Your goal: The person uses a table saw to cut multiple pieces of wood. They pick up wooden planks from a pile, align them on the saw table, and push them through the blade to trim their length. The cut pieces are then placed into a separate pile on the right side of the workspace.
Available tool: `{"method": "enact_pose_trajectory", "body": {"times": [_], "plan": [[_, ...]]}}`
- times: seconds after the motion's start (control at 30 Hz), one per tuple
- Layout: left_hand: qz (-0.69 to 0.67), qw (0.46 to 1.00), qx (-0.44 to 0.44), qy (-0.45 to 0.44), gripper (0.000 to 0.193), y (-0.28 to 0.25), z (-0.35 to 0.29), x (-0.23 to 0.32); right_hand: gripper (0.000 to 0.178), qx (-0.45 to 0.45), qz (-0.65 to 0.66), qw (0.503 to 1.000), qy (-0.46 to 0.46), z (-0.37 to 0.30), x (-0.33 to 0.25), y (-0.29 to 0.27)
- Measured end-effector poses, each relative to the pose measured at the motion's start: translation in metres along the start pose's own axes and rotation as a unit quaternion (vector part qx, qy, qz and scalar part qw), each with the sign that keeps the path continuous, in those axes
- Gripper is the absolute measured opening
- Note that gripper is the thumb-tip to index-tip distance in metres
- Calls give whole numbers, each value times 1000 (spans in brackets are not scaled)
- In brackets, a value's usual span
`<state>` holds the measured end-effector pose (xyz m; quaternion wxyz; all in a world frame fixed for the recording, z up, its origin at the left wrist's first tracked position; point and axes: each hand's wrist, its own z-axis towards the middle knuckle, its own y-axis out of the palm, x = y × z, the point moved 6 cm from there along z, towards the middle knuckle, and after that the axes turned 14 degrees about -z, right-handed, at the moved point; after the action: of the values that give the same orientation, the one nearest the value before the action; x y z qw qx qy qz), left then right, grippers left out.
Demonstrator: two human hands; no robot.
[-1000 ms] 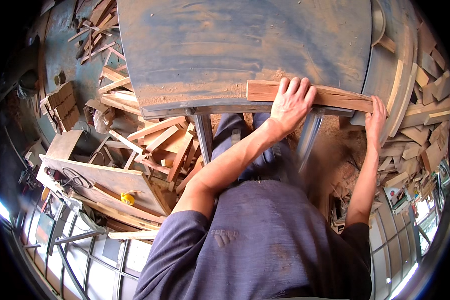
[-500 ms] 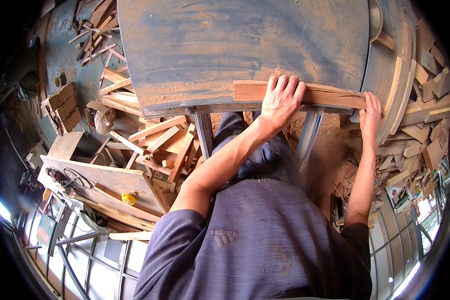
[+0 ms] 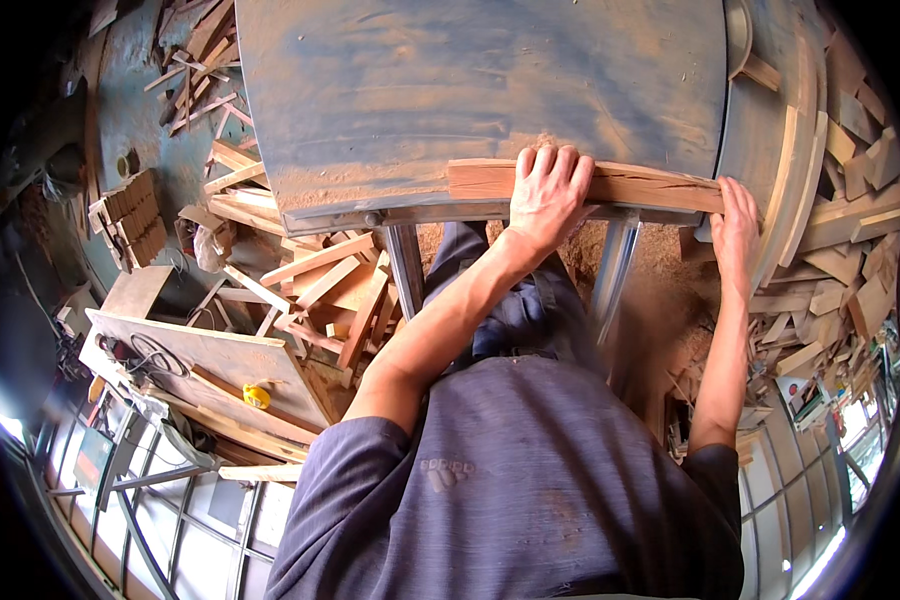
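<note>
A reddish-brown wooden strip point(image 3: 485, 180) lies along the near edge of a dusty metal table point(image 3: 420, 90), with a dark crack toward its right end. My left hand point(image 3: 550, 200) reaches over its middle, fingers bent across the far side and gripping it. At the strip's right end, my right hand point(image 3: 736, 235) closes on the wood with its fingertips. The right thumb and the undersides of both hands are hidden.
Cut offcuts point(image 3: 860, 250) are heaped at the right beside long boards point(image 3: 805, 150). More scrap wood point(image 3: 320, 270) lies at the left, near a leaning panel point(image 3: 220, 350) with a yellow tape measure point(image 3: 256, 396). Metal legs point(image 3: 615, 265) stand under the table, above sawdust.
The wooden strip has shifted slightly left along the table edge, with both hands moving along on it. The view has also shifted a little.
</note>
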<state>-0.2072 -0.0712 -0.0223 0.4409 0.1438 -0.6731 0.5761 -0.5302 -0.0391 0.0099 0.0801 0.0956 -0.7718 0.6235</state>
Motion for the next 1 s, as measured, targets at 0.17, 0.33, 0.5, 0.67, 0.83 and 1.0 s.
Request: {"method": "enact_pose_trajectory", "body": {"times": [0.17,0.33,0.5,0.67,0.83,1.0], "plan": [[20,999,-14,-20,65,5,-2,-2,66,9,19,1000,9,-2,1,3],[12,999,-23,-24,66,2,0,2,66,11,13,1000,11,-7,5,9],[58,997,-32,-25,65,7,-2,0,64,-8,11,1000,18,-4,4,3],[76,996,-37,-1,65,4,2,8,35,177,104,979,11,-19,-36,-21],[100,994,-40,1,67,3,11,6,38,187,185,961,-81,-34,-144,-30],[125,991,-46,-6,70,-6,43,1,40,184,156,969,-61,6,-150,-43]]}}
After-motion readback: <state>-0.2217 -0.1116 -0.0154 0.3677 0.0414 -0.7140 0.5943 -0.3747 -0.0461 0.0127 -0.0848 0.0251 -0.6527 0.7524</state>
